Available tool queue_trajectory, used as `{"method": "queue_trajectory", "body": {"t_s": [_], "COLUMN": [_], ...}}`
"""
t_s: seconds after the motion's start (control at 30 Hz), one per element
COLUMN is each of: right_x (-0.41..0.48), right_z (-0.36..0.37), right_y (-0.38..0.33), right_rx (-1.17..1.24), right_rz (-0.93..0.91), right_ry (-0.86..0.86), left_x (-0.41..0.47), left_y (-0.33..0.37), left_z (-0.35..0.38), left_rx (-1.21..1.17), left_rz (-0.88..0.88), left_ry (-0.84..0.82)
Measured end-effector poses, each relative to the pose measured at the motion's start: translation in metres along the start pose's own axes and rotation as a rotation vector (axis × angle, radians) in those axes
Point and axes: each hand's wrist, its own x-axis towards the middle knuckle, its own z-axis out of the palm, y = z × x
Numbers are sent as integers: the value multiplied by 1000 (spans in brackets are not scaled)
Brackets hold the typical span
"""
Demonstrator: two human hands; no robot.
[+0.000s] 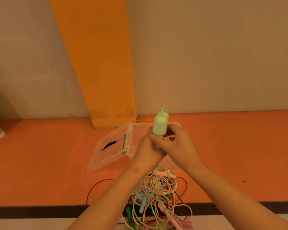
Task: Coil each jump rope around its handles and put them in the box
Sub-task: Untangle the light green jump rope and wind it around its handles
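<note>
While the left grip (147, 151) and right grip (177, 146) both curl round the pale green jump rope handles (159, 127), upright above the clear box (175, 124), its lid (110, 148) lies open leftward; tangled ropes (158, 196) sit nearer on the orange floor (40, 163), beige wall (206, 55) beyond

Warm, rather dim light gives everything an orange tint. Shadows are soft; a darker patch lies on the far left wall (5, 97). The orange pillar (98, 63) leans from the wide lens. Detail is slightly soft, perhaps from motion.
</note>
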Motion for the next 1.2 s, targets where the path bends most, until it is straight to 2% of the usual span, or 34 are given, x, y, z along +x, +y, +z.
{"method": "queue_trajectory", "body": {"t_s": [0.13,0.37,0.5,0.7,0.8,0.93,1.2], "right_x": [2,0,0,0,3,6,8], "right_z": [-5,-11,-14,-15,-18,-23,-28], "right_y": [0,-4,-7,-5,-5,-8,-13], "right_rx": [67,252,331,375,388,457,506], "right_rz": [63,122,106,60,34,16,-9], "right_ry": [59,-80,-148,-129,-98,-89,-137], "left_x": [-5,-9,-10,-11,-12,-16,-17], "left_y": [10,13,11,9,7,2,6], "left_z": [-8,-14,-15,-12,-6,9,10], "left_rx": [-134,-245,-262,-305,-288,-74,-104], "left_rz": [-107,-136,-149,-167,-169,-119,-17], "left_ry": [-118,-267,-295,-326,-277,-124,-48]}}
